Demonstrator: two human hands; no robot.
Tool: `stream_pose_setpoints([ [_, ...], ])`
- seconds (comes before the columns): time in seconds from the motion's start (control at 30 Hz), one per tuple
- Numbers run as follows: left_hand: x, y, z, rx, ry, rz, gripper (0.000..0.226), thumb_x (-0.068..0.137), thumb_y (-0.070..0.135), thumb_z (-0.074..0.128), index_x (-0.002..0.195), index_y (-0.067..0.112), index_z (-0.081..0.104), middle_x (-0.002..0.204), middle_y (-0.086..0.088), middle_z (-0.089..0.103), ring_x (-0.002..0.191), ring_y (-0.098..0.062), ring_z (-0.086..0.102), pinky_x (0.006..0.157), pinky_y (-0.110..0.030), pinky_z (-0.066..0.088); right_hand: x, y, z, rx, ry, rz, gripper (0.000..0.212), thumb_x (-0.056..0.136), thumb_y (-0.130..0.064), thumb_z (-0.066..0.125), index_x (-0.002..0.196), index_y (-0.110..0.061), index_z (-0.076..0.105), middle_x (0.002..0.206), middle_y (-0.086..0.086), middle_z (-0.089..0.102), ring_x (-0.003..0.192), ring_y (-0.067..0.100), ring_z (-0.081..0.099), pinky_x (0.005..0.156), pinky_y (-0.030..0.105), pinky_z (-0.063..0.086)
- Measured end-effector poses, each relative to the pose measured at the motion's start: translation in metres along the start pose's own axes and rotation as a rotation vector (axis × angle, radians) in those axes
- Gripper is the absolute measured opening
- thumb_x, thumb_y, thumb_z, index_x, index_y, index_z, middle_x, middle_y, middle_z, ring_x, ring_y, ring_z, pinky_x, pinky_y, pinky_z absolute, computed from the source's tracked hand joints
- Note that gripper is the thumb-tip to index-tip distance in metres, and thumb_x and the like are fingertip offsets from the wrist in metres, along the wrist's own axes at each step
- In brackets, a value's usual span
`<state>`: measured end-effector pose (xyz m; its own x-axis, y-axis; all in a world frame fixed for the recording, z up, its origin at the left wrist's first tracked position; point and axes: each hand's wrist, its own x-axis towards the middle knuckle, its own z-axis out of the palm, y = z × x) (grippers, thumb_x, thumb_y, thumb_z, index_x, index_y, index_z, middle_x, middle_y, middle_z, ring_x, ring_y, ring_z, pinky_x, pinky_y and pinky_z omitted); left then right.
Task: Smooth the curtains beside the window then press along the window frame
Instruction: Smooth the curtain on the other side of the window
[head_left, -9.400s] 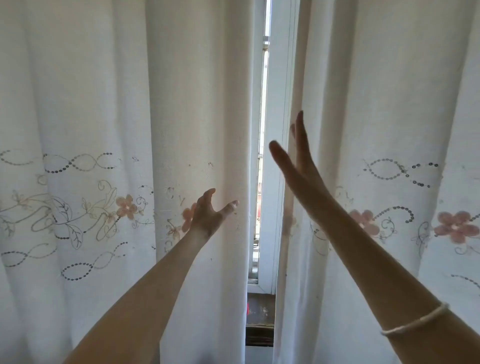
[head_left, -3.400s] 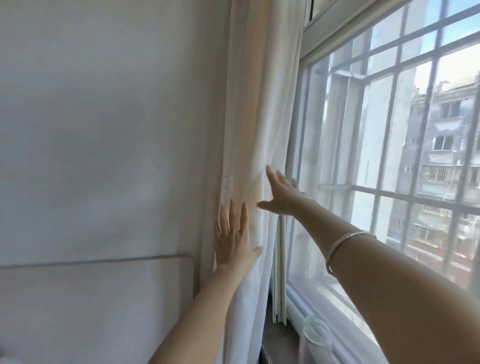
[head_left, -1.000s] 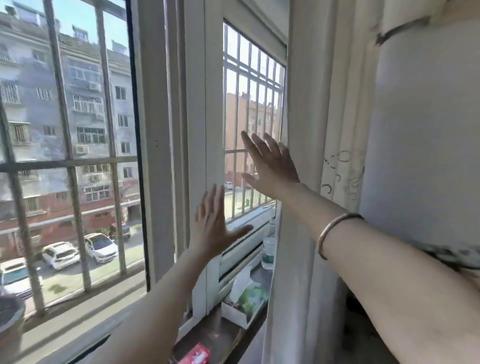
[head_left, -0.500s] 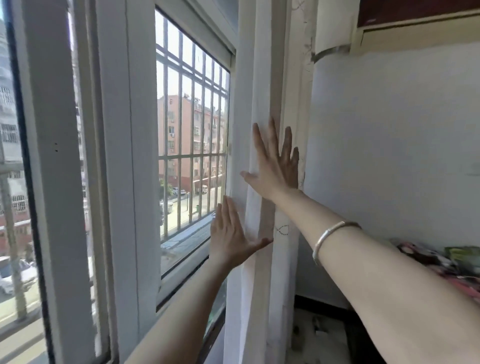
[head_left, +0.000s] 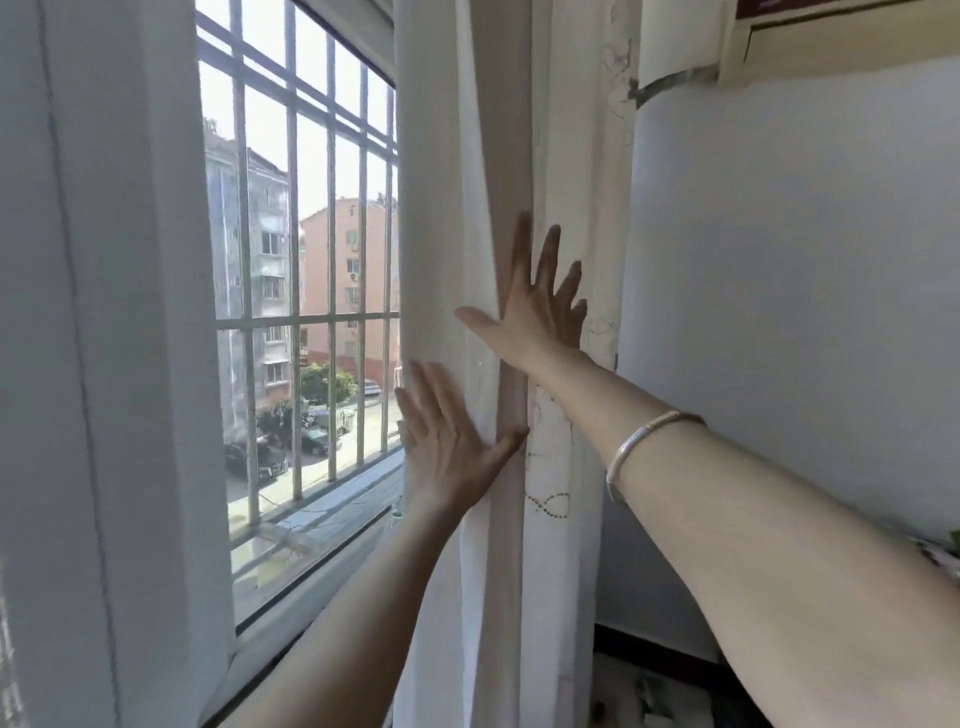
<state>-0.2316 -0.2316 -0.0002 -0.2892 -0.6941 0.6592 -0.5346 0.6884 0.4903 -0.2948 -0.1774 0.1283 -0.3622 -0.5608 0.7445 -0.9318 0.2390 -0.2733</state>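
Note:
A white curtain (head_left: 452, 208) hangs bunched in folds at the right side of the window, against the wall corner. My left hand (head_left: 449, 447) lies flat on its lower folds, fingers spread and pointing up. My right hand (head_left: 537, 306) rests flat higher up on the same curtain, fingers spread, a silver bangle on that wrist. Neither hand holds anything. The white window frame (head_left: 130, 364) stands wide at the left, apart from both hands.
Barred window glass (head_left: 306, 312) shows buildings and parked cars outside. A pale wall (head_left: 779, 312) fills the right side, with a unit's edge (head_left: 831, 41) at the top. The sill (head_left: 311, 545) runs below the glass.
The view swung from the left curtain to the right one. In the last half second both hands settled flat on the right curtain, the right hand slightly further right.

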Motion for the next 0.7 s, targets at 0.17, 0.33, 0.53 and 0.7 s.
stream_pose_setpoints([
  [0.17,0.05,-0.006,0.04,-0.018,-0.034,0.011,0.085,0.09,0.052,0.03,0.139,0.009,-0.024,0.151,-0.019,-0.025,0.139,-0.043,-0.014,0.113,-0.056,0.009,0.044,0.013,0.048,-0.004,0.03,0.026,0.072,0.095,-0.045,0.032,0.145,-0.029,-0.017,0.156,0.004,-0.019,0.141,0.047,-0.002,0.108,0.062,0.017],
  [0.33,0.099,-0.009,0.086,0.016,-0.067,0.062,0.079,0.093,0.039,0.032,0.139,0.006,-0.023,0.151,-0.019,-0.024,0.138,-0.043,-0.017,0.114,-0.053,0.002,0.09,0.05,0.094,-0.029,0.04,0.071,0.064,0.097,-0.042,0.021,0.144,-0.029,-0.021,0.156,0.001,-0.02,0.141,0.044,-0.006,0.11,0.06,0.013],
  [0.53,0.154,-0.006,0.165,0.013,-0.19,0.131,0.074,0.095,0.038,0.028,0.14,0.008,-0.022,0.152,-0.016,-0.025,0.138,-0.039,-0.022,0.115,-0.049,-0.004,0.141,0.118,0.145,-0.178,0.04,0.16,0.065,0.098,-0.036,0.026,0.146,-0.024,-0.017,0.157,0.004,-0.017,0.143,0.04,-0.006,0.111,0.059,0.012],
  [0.7,0.185,0.015,0.231,0.013,-0.279,0.157,0.073,0.095,0.035,0.028,0.138,0.005,-0.024,0.152,-0.017,-0.025,0.138,-0.04,-0.021,0.116,-0.048,-0.001,0.169,0.179,0.166,-0.309,0.081,0.205,0.063,0.098,-0.036,0.025,0.147,-0.02,-0.011,0.158,0.01,-0.01,0.144,0.036,-0.005,0.114,0.053,0.003],
])
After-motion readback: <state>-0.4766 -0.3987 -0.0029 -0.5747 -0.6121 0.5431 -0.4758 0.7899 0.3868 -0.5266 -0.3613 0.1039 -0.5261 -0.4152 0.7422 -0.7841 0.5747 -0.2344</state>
